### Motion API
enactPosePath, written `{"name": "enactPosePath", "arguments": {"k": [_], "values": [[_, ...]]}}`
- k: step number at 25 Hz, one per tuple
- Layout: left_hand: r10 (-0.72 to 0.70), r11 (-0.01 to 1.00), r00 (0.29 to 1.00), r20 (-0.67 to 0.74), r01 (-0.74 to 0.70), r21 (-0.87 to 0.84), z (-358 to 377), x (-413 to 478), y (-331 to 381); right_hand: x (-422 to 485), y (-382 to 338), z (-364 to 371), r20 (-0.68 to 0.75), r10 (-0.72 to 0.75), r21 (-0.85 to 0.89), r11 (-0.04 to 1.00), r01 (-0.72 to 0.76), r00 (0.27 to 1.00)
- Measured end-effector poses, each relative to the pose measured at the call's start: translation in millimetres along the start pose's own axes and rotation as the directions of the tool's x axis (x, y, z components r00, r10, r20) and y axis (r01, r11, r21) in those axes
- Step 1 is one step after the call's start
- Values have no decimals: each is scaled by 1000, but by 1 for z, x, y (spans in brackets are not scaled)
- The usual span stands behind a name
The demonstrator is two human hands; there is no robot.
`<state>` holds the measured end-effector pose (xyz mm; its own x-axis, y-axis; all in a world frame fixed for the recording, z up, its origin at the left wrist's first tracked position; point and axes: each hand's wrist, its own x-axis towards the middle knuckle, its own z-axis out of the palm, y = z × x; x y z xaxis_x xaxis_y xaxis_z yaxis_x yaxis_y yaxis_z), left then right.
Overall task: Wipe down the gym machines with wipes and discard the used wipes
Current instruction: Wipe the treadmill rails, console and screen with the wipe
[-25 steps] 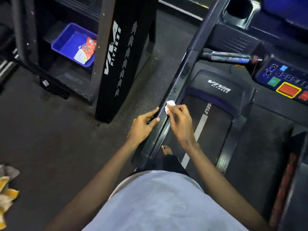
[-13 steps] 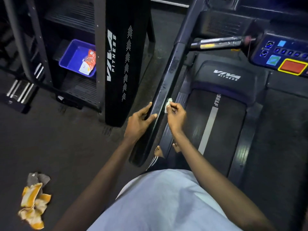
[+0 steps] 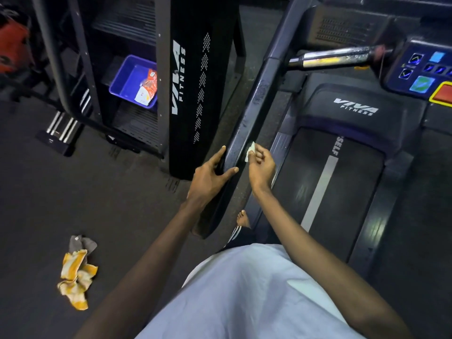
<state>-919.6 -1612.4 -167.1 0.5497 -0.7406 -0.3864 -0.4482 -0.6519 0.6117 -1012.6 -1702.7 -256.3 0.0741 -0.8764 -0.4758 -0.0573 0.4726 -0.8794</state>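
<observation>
Two "VIVA FITNESS" logos read clearly, on the treadmill hood [image 3: 354, 94] and the black column [image 3: 193, 94]. Your right hand [image 3: 261, 166] pinches a white wipe [image 3: 250, 150] against the treadmill handrail [image 3: 256, 101]; your left hand [image 3: 208, 177] rests spread on it.

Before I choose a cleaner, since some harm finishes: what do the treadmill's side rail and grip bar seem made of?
Side rail: likely painted metal or hard plastic, dark semi-gloss, with smudges catching light. Grip bar: probably chromed metal, judging by its mirror-like reflections.
</observation>
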Motion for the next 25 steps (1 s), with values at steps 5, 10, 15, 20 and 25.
{"name": "enactPosePath", "arguments": {"k": [5,10,15,20,25], "values": [[-17,997,999,-47,14,-80,4,-5,-1,-2,-30,-23,219,-393,-153,890,429,893],[-42,985,996,-83,27,-169,10,-8,-2,24,-57,-31,699,-565,-295,331,896,438],[-77,969,994,-84,55,-241,13,-9,-4,59,-105,-19,755,-440,-419,248,873,487],[-60,975,995,-79,41,-220,19,-12,-12,56,-109,-16,895,-293,-320,100,942,335],[68,998,996,-66,-67,16,21,-11,-18,58,-115,-1,878,-283,-397,23,918,387]]}}
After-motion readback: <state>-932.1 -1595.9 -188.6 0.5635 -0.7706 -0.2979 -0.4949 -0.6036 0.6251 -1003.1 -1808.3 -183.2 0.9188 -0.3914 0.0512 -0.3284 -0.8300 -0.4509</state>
